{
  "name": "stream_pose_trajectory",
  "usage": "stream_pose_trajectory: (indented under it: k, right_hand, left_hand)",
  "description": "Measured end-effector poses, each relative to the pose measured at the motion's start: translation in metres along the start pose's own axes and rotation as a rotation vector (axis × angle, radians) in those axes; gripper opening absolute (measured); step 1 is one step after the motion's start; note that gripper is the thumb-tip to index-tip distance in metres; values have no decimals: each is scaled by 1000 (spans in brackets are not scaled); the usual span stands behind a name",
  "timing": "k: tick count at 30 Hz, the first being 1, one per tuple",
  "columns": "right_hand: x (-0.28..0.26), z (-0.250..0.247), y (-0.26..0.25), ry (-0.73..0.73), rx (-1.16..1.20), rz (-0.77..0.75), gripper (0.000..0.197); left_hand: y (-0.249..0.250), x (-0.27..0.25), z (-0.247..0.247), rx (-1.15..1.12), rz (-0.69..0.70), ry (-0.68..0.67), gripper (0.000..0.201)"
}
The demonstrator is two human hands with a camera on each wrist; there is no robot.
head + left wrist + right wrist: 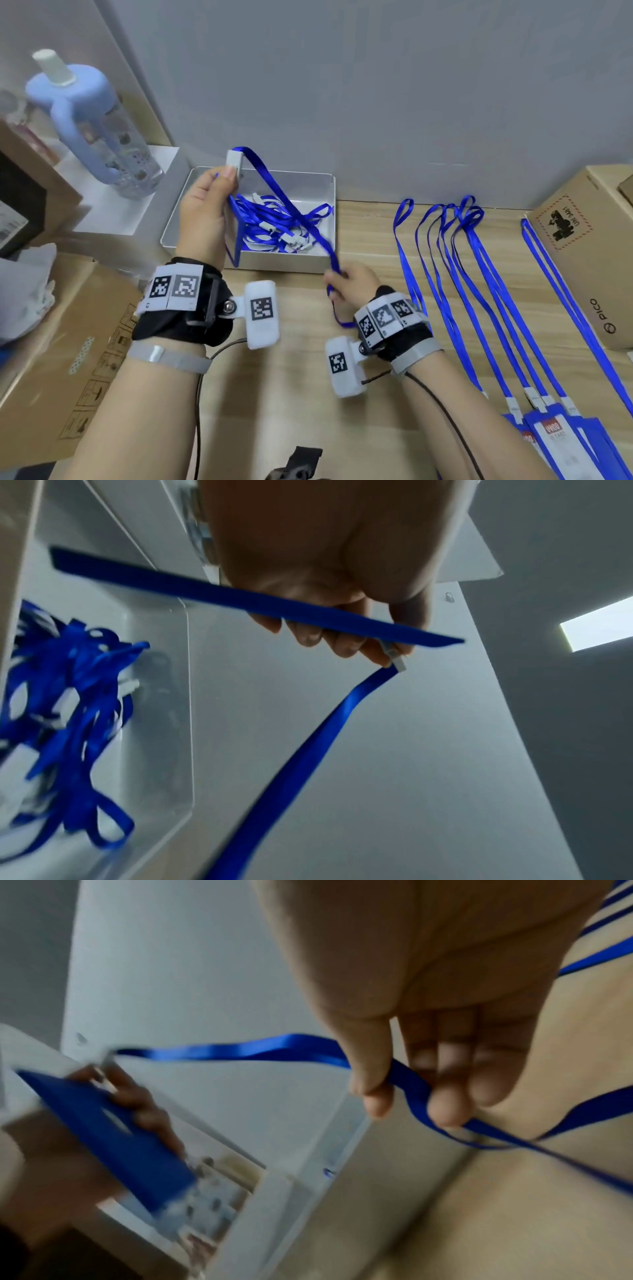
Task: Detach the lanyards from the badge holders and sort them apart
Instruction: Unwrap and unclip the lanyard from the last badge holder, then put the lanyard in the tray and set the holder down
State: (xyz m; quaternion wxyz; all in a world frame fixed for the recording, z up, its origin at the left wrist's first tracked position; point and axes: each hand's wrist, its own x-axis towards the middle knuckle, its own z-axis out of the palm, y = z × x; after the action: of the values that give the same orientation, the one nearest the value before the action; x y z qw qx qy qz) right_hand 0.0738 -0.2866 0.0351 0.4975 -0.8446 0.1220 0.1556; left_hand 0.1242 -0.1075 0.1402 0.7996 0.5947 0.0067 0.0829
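Note:
My left hand (228,179) grips a blue badge holder (234,240) upright over the white tray (284,264), with the thumb at the lanyard's white clip (235,161). The holder's blue edge (240,601) crosses under the curled fingers (310,635), and the clip (399,663) sticks out past them. A blue lanyard (291,209) runs from the clip down to my right hand (338,279), which pinches the strap (240,1049) between thumb and fingers (445,1107) in front of the tray. Several loose lanyards (274,224) lie tangled in the tray.
On the wooden table to the right lie several lanyards (479,291) clipped to badge holders (555,440). A cardboard box (589,246) stands at the far right. A blue bottle (92,130) and another cardboard box (68,359) are on the left.

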Motion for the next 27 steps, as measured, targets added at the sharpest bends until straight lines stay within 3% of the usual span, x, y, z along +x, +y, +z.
stream_pose_trajectory:
  k: [4, 6, 8, 11, 15, 21, 27]
  right_hand:
    - [16, -20, -86, 199, 370, -258, 18]
    - [24, -26, -120, 246, 439, -366, 22]
    - [36, -27, -134, 252, 404, -368, 18]
    - [58, -15, -116, 239, 251, -235, 8]
    - [52, -2, -74, 213, 250, -62, 44]
    - [-6, -8, -52, 29, 389, -98, 13]
    - [-55, -52, 7, 184, 367, -99, 9]
  left_hand:
    - [3, 39, -12, 43, 20, 47, 20]
    - [1, 61, -12, 78, 54, 70, 17]
    - [-7, 77, -11, 171, 74, 68, 15]
    - [-33, 87, -17, 350, -6, 71, 17]
    - [-68, 75, -31, 418, -144, 50, 12]
    - [-81, 13, 2, 284, -277, -146, 17]
    - [-88, -55, 59, 249, -400, -411, 13]
